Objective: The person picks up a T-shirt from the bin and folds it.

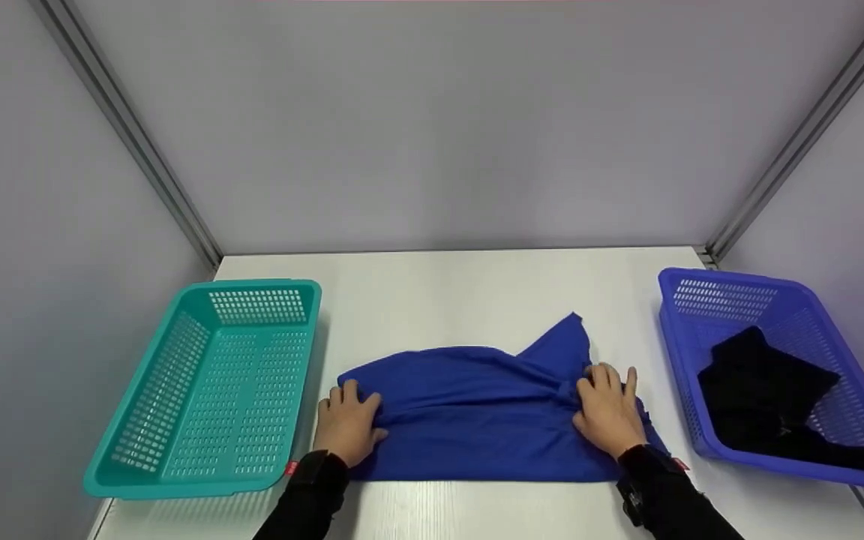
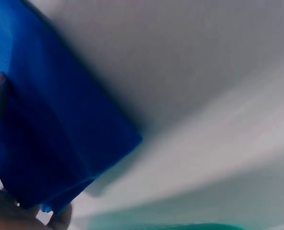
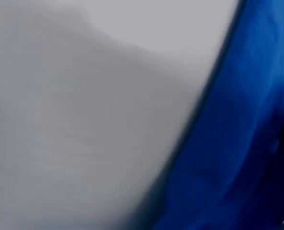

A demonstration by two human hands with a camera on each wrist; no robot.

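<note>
Blue cloth (image 1: pixel 469 435) lies near basket (image 1: pixel 709 322) holding black fabric (image 1: pixel 762 394).

Pale grey walls (image 1: pixel 432 127), metal corner strips (image 1: pixel 132 135), white tabletop (image 1: pixel 432 300) below.

The left hand (image 1: pixel 347 429) hides part of the blue cloth (image 1: pixel 477 427) at its left edge from me; right of the cloth, black fabric (image 1: pixel 758 390) and its purple basket (image 1: pixel 724 300) run out of my view.
</note>
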